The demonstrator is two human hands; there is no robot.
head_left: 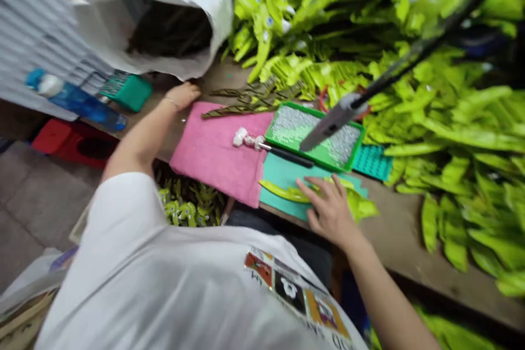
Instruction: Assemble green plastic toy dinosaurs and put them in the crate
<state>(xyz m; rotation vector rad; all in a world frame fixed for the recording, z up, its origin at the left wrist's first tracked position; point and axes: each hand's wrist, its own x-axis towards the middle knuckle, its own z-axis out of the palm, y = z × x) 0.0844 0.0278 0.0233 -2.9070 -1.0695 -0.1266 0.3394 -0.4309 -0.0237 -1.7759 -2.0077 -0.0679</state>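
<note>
My right hand has its fingers spread over a flat yellow-green piece on the teal mat. Past the mat stands a green tray of small silvery bits, and a dark-handled tool rests against its near edge. My left hand reaches to the table beside the far left corner of the pink cloth; its fingertips are blurred near the white bag, and what they hold, if anything, cannot be made out. Dark brown patterned strips lie along the cloth's far edge.
A white bag with dark contents stands at the back left. Yellow-green pieces heap up at the back and right. A blue bottle and green basket are at left. A grey-tipped black rod hangs over the tray.
</note>
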